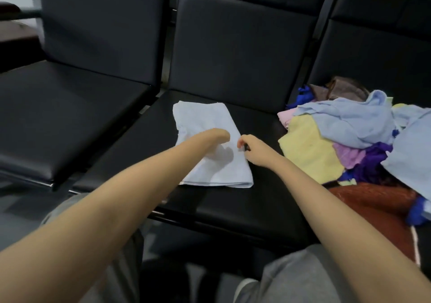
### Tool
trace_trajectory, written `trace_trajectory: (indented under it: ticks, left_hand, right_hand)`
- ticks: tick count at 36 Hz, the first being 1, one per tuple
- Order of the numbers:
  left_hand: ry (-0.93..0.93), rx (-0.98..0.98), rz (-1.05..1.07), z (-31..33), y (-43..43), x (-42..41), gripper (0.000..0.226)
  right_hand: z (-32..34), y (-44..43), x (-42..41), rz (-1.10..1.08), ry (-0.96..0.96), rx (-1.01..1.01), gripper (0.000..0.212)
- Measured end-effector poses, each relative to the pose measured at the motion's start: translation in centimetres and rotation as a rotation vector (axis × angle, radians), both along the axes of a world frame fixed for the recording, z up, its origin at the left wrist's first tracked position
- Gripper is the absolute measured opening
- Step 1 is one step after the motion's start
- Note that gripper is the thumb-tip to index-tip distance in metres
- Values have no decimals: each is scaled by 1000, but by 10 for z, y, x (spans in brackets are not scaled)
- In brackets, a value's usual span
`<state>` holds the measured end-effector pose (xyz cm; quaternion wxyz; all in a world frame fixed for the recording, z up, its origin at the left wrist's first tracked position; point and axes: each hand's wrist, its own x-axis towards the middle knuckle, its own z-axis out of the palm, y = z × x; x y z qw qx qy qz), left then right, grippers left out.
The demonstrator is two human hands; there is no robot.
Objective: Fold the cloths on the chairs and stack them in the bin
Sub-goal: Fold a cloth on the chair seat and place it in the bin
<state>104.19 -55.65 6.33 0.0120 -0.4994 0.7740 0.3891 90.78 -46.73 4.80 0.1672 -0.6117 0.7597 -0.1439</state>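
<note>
A pale blue cloth (205, 125), folded into a long strip, lies on the middle black chair seat (245, 209). My left hand (218, 134) hangs over the middle of the cloth with its fingers bent down out of sight, casting a shadow on the fabric. My right hand (253, 150) pinches the cloth's right edge between thumb and fingers. A heap of unfolded cloths (345, 134) in blue, yellow, pink, purple, brown and rust covers the right chair. No bin is in view.
The left chair seat (65, 116) has nothing on it. Black chair backs (233, 53) rise behind the seats. My knees in grey trousers (291, 277) are close to the front edge of the middle seat.
</note>
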Motion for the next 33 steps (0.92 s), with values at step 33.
trace_trajectory:
  ticks: [33]
  left_hand:
    - [395,-594,-484,-26,13,123,23]
  right_hand:
    - [25,61,-2,29,-367,143,23]
